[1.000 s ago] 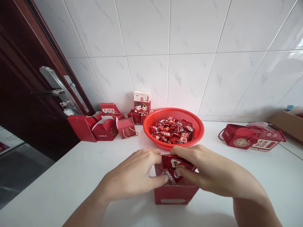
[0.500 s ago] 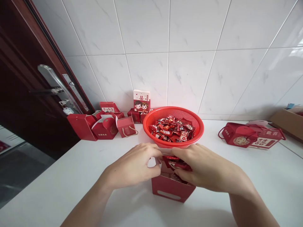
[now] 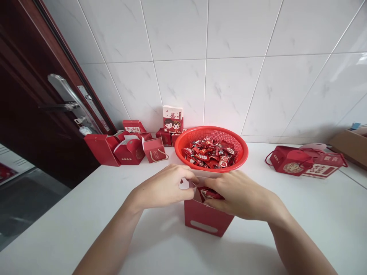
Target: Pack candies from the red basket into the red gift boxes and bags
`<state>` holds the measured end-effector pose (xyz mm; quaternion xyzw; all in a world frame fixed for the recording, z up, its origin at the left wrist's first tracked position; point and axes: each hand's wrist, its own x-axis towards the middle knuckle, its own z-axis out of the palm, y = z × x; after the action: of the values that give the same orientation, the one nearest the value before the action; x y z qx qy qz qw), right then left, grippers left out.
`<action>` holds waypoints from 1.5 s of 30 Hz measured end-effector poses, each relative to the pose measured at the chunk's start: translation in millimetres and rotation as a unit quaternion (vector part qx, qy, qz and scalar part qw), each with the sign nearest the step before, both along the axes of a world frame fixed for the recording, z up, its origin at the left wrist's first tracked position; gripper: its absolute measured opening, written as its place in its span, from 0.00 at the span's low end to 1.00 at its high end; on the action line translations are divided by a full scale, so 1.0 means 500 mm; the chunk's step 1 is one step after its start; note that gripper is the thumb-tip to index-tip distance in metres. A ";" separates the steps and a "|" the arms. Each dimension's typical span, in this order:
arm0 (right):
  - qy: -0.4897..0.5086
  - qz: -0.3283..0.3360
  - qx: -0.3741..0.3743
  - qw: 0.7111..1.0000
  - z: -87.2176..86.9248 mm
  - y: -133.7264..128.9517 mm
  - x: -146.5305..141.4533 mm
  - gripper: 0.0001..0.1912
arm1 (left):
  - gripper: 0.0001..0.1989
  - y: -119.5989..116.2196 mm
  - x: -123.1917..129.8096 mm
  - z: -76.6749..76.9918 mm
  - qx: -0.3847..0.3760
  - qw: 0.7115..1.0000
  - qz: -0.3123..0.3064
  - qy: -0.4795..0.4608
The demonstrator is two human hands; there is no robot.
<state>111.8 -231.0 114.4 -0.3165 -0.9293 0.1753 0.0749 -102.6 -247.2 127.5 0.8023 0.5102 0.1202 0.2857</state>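
An open red box [image 3: 208,219] stands upright on the white table, with red-wrapped candies [image 3: 211,193] in its mouth. My left hand [image 3: 164,188] pinches the box's left edge and flap between thumb and fingers. My right hand [image 3: 241,194] reaches over the right side of the opening, its thumb and fingers closed around the candies at the mouth; its fingertips are partly hidden inside. Just behind the box sits a red plastic basket [image 3: 183,145] holding several red-wrapped candies.
Several red gift boxes [image 3: 130,151] stand at the back left, near a dark door [image 3: 25,76]. A cartoon-printed box [image 3: 173,120] rests against the tiled wall. More gift boxes [image 3: 291,162] and a cardboard box [image 3: 351,147] are at the right.
My right hand has pressed lower into the box's mouth, and the candies there sit deeper. My left hand stays at the left edge. The view has shifted slightly.
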 end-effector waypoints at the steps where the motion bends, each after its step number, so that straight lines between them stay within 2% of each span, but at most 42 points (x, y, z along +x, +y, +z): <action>1: -0.008 -0.002 -0.004 1.000 0.001 0.000 -0.001 0.08 | 0.15 0.002 -0.001 -0.001 0.000 1.000 0.001 0.000; 6: -0.009 -0.017 -0.011 1.000 0.009 -0.001 -0.005 0.10 | 0.17 0.011 -0.004 -0.004 0.002 1.000 -0.004 -0.002; 11: -0.023 -0.009 -0.027 0.999 0.008 0.004 -0.002 0.12 | 0.18 0.014 -0.004 -0.006 0.000 1.000 0.017 0.009; 15: -0.033 0.000 -0.075 0.997 0.007 0.009 0.004 0.13 | 0.18 0.016 -0.005 -0.008 -0.004 1.000 0.019 0.000; 25: 0.036 0.035 -0.146 0.988 -0.001 0.027 0.007 0.16 | 0.17 0.024 -0.011 -0.013 -0.007 1.000 0.020 -0.017; 34: 0.116 -0.022 -0.148 0.982 -0.016 0.057 -0.001 0.11 | 0.16 0.070 -0.020 -0.039 -0.009 0.994 0.059 -0.086; 40: 0.076 0.039 -0.195 0.977 -0.022 0.085 0.005 0.08 | 0.12 0.085 -0.021 -0.051 -0.014 0.992 0.071 -0.107; 45: 0.055 0.089 -0.217 0.971 -0.029 0.097 0.008 0.12 | 0.11 0.086 -0.020 -0.052 -0.005 0.991 0.063 -0.117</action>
<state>115.6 -182.6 100.1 -0.2312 -0.8878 0.3958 0.0398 -112.5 -204.4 101.6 0.7475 0.5234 0.2287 0.3390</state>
